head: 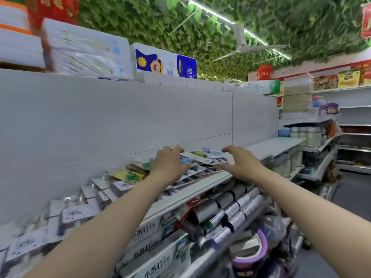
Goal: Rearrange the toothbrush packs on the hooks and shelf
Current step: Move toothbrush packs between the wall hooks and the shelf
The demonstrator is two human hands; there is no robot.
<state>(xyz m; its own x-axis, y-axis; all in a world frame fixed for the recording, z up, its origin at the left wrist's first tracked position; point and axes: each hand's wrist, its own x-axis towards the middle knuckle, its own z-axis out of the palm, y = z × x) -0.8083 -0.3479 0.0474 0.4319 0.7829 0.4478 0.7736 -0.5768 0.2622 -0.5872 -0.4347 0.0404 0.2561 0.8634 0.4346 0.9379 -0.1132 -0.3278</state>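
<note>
A loose heap of flat toothbrush packs [202, 159] lies on the white shelf [202, 185] in front of me. My left hand [169, 164] rests on the left side of the heap, fingers spread and slightly bent over the packs. My right hand [240, 162] hovers at the heap's right edge, fingers spread and arched, holding nothing that I can see. More packs with yellow and green cards [128, 174] lie further left on the same shelf. No hooks show in this view.
White boxed packs [78, 212] fill the shelf's left part. Below it sit toothpaste boxes [152, 255] and silver tubes [230, 209]. A bare white back panel [120, 117] rises behind. The shelf continues right [279, 144]; an aisle opens at far right.
</note>
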